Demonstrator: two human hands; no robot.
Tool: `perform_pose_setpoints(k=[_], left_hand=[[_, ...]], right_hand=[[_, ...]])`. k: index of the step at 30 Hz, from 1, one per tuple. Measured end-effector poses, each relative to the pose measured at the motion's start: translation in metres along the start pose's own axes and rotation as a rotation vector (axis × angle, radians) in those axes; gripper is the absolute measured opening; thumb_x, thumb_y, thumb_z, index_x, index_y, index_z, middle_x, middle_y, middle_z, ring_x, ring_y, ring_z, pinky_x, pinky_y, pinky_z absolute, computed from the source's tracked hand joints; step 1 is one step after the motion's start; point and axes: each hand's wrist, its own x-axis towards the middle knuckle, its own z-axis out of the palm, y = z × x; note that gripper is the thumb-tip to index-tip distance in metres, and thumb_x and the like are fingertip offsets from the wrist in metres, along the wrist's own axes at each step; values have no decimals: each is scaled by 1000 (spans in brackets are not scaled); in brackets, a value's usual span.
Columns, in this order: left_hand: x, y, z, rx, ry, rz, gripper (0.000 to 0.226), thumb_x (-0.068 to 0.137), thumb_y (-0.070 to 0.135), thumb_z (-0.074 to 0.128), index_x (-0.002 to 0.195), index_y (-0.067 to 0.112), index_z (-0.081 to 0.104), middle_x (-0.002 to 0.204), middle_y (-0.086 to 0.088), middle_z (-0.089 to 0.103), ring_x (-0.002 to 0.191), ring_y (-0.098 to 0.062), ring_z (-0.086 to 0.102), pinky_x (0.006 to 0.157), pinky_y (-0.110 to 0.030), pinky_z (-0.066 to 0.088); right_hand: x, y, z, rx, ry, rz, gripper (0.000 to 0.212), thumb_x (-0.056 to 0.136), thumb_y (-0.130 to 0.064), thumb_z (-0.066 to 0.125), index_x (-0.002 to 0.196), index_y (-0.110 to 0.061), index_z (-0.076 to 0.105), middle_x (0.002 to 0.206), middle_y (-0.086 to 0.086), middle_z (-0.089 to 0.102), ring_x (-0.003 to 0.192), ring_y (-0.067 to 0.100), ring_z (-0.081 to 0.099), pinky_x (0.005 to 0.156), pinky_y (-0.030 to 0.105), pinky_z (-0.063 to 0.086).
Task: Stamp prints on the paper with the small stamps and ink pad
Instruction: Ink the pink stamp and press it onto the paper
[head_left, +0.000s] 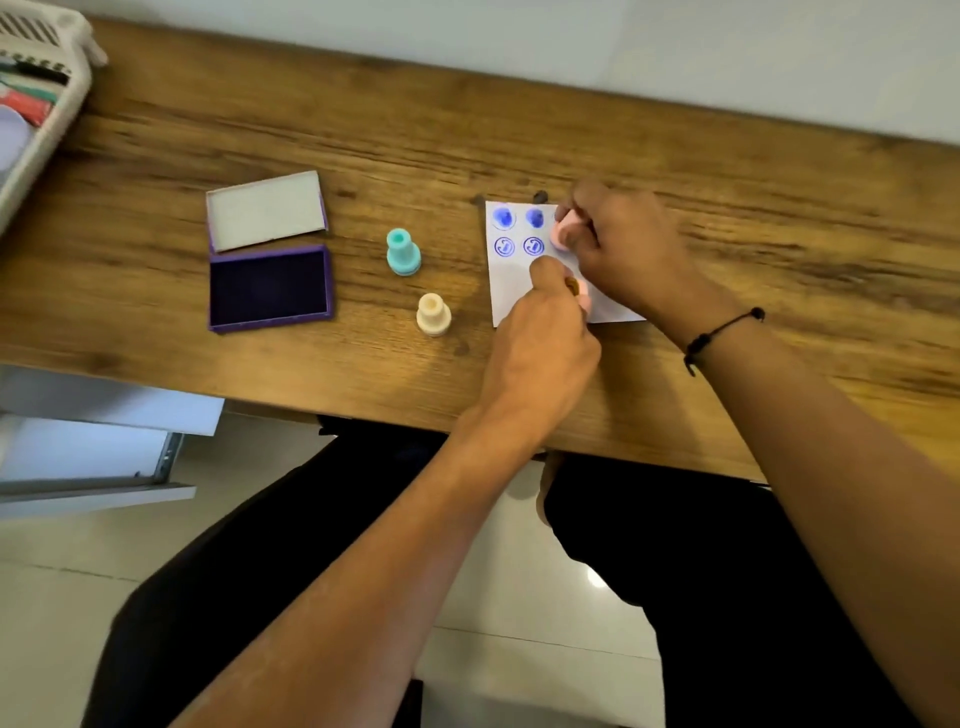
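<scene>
**Both hands pressing pink stamps on the paper**

The right hand (618, 249) has its grip closed around a pink stamp (562, 234) at the paper's (511, 291) far right part. The left hand (540, 332) pinches a second pink stamp (582, 297) lower down. Four blue round prints (519, 233) show; their marks are unreadable. Toward the tabletop's (363, 130) left stand a teal stamp (403, 252), a cream stamp (433, 314) and the open ink pad (269, 287).

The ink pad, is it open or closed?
Open. The ink pad shows its dark ink, and its lid lies flipped back behind it.
</scene>
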Motion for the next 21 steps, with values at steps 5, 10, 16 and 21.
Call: perform_pose_setpoints(k=[5, 10, 16, 21], left_hand=[[0, 1, -1, -25, -5, -15, 26, 91, 10, 39, 117, 4, 38, 104, -16, 62, 93, -34, 56, 66, -32, 32], [3, -1, -4, -94, -3, -70, 26, 91, 10, 41, 117, 5, 40, 105, -13, 60, 82, -18, 46, 64, -23, 27], [6, -1, -7, -148, 2, -135, 29, 93, 13, 39, 120, 4, 40, 114, -16, 60, 103, -30, 55, 66, -23, 27], [6, -1, -10, -209, -7, -137, 27, 93, 13, 40, 118, 4, 41, 110, -16, 61, 89, -24, 52, 58, -19, 24]], right_hand=[[4, -3, 6, -103, -35, -46, 19, 85, -11, 49, 101, -4, 56, 104, 21, 65, 95, 38, 58, 71, 36, 42], [7, -3, 3, -228, -141, -132, 22, 87, -18, 49, 105, -5, 48, 100, 27, 63, 86, 43, 56, 59, 39, 38], [13, -7, -4, -401, -254, -225, 23, 89, -18, 45, 110, -11, 43, 90, 23, 64, 67, 34, 47, 45, 29, 16], [18, -10, -7, -446, -321, -233, 19, 88, -16, 43, 107, -12, 42, 88, 23, 64, 64, 31, 44, 44, 28, 17]])
